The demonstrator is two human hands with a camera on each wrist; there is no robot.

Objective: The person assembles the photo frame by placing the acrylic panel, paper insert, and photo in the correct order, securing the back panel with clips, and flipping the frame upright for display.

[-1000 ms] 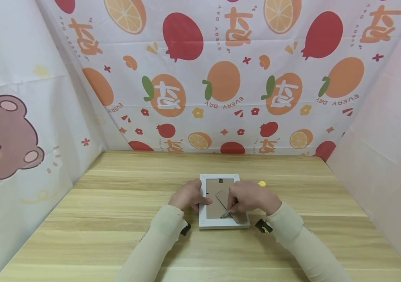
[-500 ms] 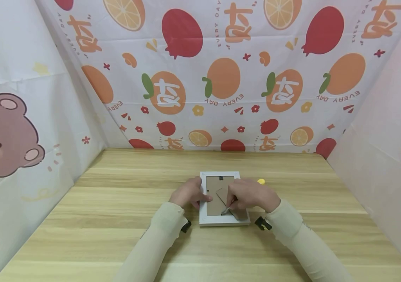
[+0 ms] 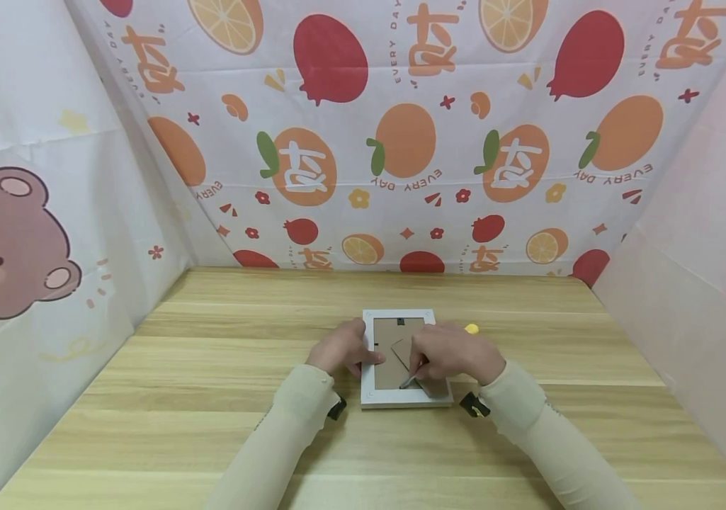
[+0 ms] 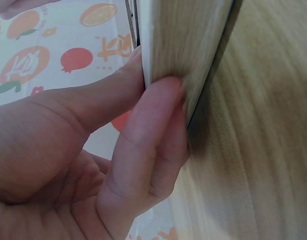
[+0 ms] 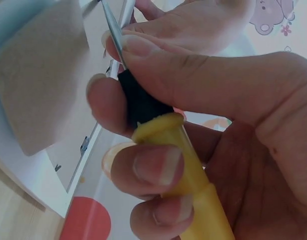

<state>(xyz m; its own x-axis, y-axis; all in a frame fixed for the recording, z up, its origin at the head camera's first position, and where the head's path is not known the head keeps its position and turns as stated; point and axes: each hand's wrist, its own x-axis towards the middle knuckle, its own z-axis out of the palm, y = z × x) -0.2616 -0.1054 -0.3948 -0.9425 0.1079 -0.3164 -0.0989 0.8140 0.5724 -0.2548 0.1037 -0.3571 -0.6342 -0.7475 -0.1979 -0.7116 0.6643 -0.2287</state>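
Observation:
A white picture frame [image 3: 401, 399] lies back up on the table, showing its brown backing board [image 3: 391, 372] and a slanting stand leg [image 3: 435, 387]. Along its left side, my left hand [image 3: 342, 347] grips it, thumb over the back and curled fingers against the side edge [image 4: 188, 40]. My right hand [image 3: 455, 353] holds a screwdriver [image 5: 196, 172] with a yellow handle, black collar and thin metal shaft. Its tip meets the board's lower edge, beside a small dark tab. Another black tab [image 3: 401, 321] sits at the top edge, and one [image 3: 376, 344] at the left.
The wood-grain table [image 3: 222, 418] reaches back to a fruit-print cloth [image 3: 350, 163]. A cloth with a bear print [image 3: 6, 248] hangs on the left, and a pale cloth [image 3: 688, 269] on the right.
The table and frame appear slightly higher in the head view than a second ago. Both hands keep their grips, and the screwdriver tip stays at the board's lower edge.

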